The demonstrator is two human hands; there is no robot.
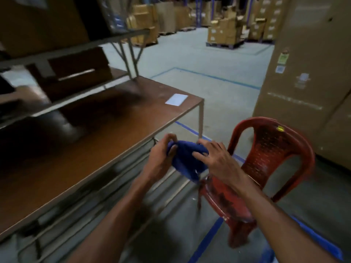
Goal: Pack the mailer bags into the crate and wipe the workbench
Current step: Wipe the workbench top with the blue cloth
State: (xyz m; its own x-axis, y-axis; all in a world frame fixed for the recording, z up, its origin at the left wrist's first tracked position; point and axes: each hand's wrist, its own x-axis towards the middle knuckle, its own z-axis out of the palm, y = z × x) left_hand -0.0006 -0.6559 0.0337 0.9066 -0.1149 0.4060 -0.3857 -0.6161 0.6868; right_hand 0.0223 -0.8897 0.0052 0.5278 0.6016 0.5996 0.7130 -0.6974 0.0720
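Head view is showing both hands meeting in the air just off the near edge of the long brown wooden bench, above the seat of a red moulded plastic chair. The left hand is curling its fingers round one end of a bunched dark blue cloth. The right hand is gripping the other end, thumb and fingertips pressing into the fabric. The cloth is touching neither bench nor chair. No mailer bags or crate are showing clearly; the far left of the bench is blurring into dark shapes. Wiping is probably the step coming up. A small white paper slip is lying near the bench's far corner, and a broad sweep could be pushing it off onto the floor. Bunched this loosely, the cloth could also be slipping free or dragging a fold against the chair.
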